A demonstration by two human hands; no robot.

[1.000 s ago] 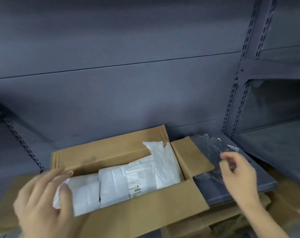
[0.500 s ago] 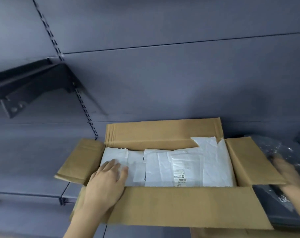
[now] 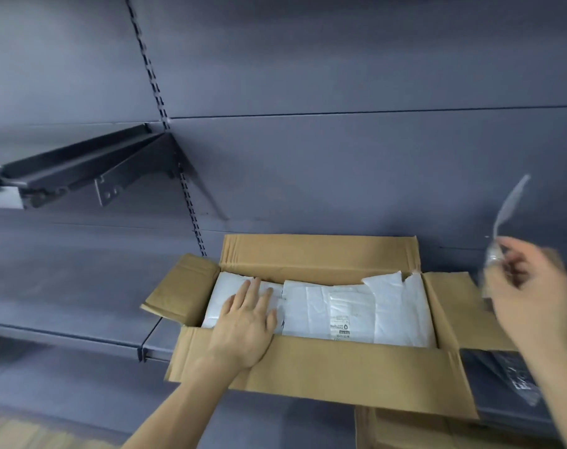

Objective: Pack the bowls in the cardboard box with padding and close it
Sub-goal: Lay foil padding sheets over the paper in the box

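- Plastic sheet (image 3: 510, 209), pinched in the blurred right hand (image 3: 531, 296), may slip or snag the cardboard box (image 3: 321, 374) flap.
- Left hand (image 3: 248, 322), flat on the white wrapping (image 3: 356, 309), could crush contents if pressing hard.

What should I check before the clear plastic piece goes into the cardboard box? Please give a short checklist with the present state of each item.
1. All four flaps of the cardboard box are open: ok.
2. Right hand grips the clear plastic padding, raised beside the box: ok.
3. Left hand lies flat on the white wrapped packets: ok.
4. Packets sit level below the rim: ok.
5. Bowls are inside the wrapping: cannot tell.
6. Box sits fully on the shelf: cannot tell, the near flap hides its front edge.
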